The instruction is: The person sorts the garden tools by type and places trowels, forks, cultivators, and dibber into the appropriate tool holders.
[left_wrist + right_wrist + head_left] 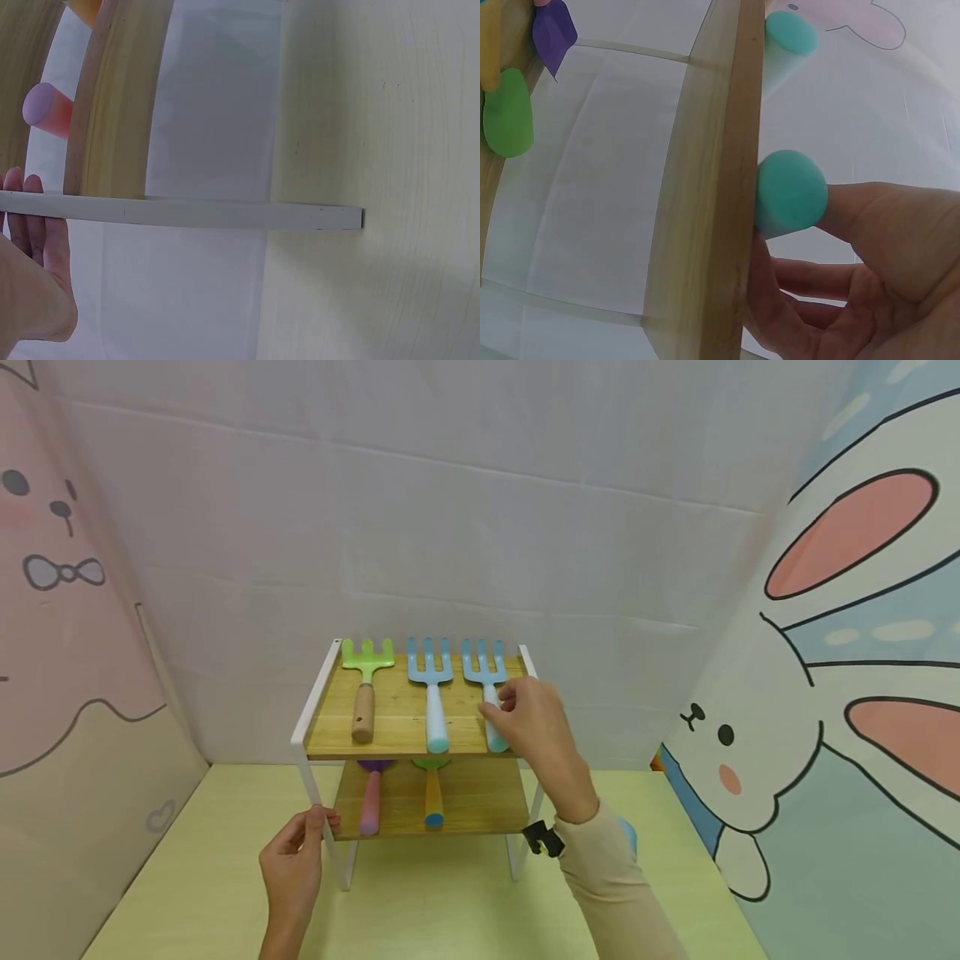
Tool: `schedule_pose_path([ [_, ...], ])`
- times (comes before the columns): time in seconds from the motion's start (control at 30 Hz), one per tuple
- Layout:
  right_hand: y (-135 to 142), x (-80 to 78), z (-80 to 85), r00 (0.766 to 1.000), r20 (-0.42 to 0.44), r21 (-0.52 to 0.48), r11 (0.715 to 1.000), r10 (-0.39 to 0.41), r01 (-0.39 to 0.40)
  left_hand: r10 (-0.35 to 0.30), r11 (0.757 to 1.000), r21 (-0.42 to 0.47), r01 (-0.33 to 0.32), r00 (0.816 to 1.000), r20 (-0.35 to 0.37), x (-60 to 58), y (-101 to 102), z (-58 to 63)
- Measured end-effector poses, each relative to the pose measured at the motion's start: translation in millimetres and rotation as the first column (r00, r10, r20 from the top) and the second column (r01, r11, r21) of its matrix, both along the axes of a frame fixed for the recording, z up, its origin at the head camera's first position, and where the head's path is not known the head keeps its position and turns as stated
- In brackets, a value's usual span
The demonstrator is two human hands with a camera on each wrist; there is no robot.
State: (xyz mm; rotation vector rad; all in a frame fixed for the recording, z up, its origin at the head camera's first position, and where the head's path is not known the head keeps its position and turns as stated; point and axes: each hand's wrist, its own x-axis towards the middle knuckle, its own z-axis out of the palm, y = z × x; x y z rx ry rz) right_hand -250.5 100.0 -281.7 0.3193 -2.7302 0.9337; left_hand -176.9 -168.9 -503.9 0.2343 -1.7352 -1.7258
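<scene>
A two-tier wooden shelf with a white frame (315, 693) stands on the table. On its upper board lie a green hand fork (363, 702) with a wooden handle and two blue hand forks, one in the middle (435, 710) and one at the right (491, 693). My right hand (536, 722) pinches the right fork's pale handle between thumb and fingers; its turquoise end (791, 191) juts past the board's edge. My left hand (292, 856) holds the shelf's front left leg (225, 213), with fingers (56, 247) showing behind it.
On the lower board are a pink-handled purple tool (371, 802) and a yellow-handled green tool (433, 793), their heads partly hidden from above. A blue thing (628, 837) shows behind the right sleeve. Printed cloth walls surround the pale table (420, 918).
</scene>
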Motion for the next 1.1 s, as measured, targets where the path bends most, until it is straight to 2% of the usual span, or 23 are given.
schedule_pose_path([
  [0.4,2,3.8,-0.7,1.0,-0.017,-0.017,1.0,0.006,-0.006,-0.003,1.0,0.005,0.003,1.0,-0.007,1.5,0,0.7],
  [0.7,9,11.6,-0.4,0.998,-0.053,-0.1,0.994,0.028,-0.033,0.009,1.0,-0.009,-0.009,1.0,0.011,2.0,0,-0.4],
  [0.93,18,17.8,-0.8,0.997,-0.077,-0.184,0.982,0.015,-0.029,-0.004,1.0,0.01,0.004,1.0,0.006,2.1,0,0.5],
  [1.1,29,22.6,-1.7,0.99,-0.14,-0.232,0.972,-0.007,-0.026,-0.014,1.0,0.024,0.014,1.0,-0.004,0.5,1,0.6],
])
